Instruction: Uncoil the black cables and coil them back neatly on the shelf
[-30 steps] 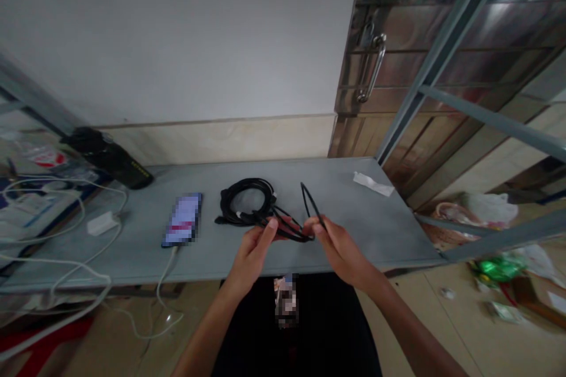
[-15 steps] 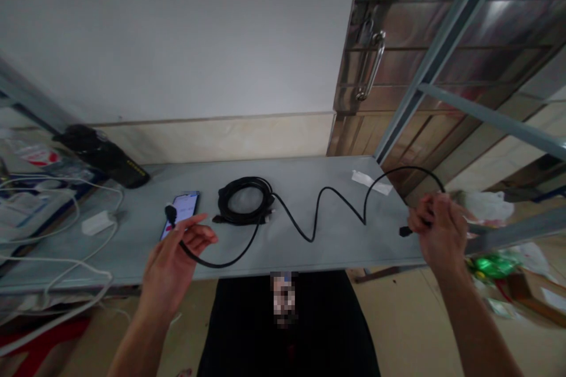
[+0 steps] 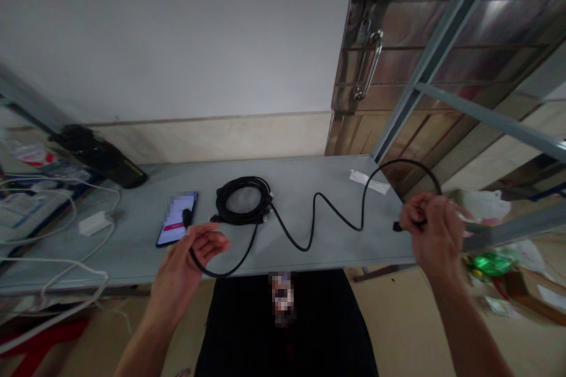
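The long black plastic cable (image 3: pixel 313 212) looks smooth and matt; at two o'clock, a panelled silvery metal door (image 3: pixel 400 29) gleams.

Right hand (image 3: pixel 435 232) covers its stretch of black cable (image 3: pixel 305 249); dark end poking out is too small to type. Left hand (image 3: pixel 188 262) hides where cable passes behind its fingers. Plug covers part of phone (image 3: pixel 172 224); screen partly pixelated. Turns in coil (image 3: pixel 225 212) overlap, can't count. Lettering on bottle (image 3: pixel 110 159) too blurred to read. Both forearms cut by bottom edge, cardboard box (image 3: pixel 542 294) by right, white cords (image 3: pixel 44 328) by left. Lap patch (image 3: pixel 283 300) pixelated out.
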The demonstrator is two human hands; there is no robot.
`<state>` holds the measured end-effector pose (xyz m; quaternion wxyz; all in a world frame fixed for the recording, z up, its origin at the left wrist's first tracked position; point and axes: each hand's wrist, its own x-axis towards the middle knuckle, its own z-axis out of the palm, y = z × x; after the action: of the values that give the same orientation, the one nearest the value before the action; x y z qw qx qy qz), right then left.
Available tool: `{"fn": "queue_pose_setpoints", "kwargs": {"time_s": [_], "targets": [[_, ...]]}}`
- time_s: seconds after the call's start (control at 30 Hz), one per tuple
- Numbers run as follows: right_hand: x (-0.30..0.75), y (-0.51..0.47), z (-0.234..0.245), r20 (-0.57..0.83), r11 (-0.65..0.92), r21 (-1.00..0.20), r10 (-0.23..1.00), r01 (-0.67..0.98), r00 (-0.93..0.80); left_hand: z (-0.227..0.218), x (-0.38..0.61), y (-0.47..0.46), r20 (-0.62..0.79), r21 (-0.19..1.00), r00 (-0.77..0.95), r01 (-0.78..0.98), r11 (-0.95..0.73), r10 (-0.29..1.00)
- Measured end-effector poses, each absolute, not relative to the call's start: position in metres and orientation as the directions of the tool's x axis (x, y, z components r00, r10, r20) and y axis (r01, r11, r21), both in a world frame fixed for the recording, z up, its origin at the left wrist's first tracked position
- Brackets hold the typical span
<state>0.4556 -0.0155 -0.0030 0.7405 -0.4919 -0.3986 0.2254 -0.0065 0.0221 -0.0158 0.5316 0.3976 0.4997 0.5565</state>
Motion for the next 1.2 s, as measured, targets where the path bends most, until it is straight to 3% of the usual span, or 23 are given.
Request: {"fn": "queue_pose_setpoints", "kwargs": {"time_s": [0.17, 0.4, 0.63, 0.8, 0.9, 1.03, 1.1, 1.2], "targets": [[0.411, -0.020, -0.018, 0.357, 0.289, -0.911, 0.910, 0.294, 0.212, -0.023, 0.043, 0.015, -0.275, 0.889, 0.133, -0.342, 0.305, 0.952], [0.349, -0.013, -0.015, 0.295, 0.366, -0.853, 0.926, 0.371, -0.236, -0.013, 0.110, 0.023, -0.302, 0.651, 0.385, -0.585, 0.484, 0.872], [0.325, -0.010, -0.017, 0.269, 0.397, -0.814, 0.905, 0.425, -0.330, 0.014, 0.140, 0.047, -0.225, 0.577, 0.433, -0.663, 0.478, 0.873], [0.313, -0.003, -0.018, 0.292, 0.445, -0.785, 0.880, 0.431, -0.375, 0.036, 0.136, 0.055, -0.241, 0.453, 0.499, -0.701, 0.551, 0.833], [0.302, 0.013, -0.022, 0.317, 0.481, -0.753, 0.863, 0.449, -0.392, 0.046, 0.119, 0.062, -0.172, 0.407, 0.517, -0.738, 0.538, 0.839], [0.282, 0.050, -0.031, 0.459, 0.663, -0.610, 0.741, 0.433, -0.490, 0.049, 0.080, 0.077, -0.106, 0.553, 0.496, -0.690, 0.466, 0.862], [0.272, 0.076, -0.036, 0.528, 0.763, -0.456, 0.647, 0.459, -0.551, 0.043, 0.060, 0.089, -0.102, 0.706, 0.465, -0.589, 0.393, 0.879], [0.259, 0.117, -0.045, 0.511, 0.846, -0.193, 0.518, 0.497, -0.685, 0.022, 0.034, 0.112, -0.068, 0.916, 0.311, -0.357, 0.183, 0.948]]}}
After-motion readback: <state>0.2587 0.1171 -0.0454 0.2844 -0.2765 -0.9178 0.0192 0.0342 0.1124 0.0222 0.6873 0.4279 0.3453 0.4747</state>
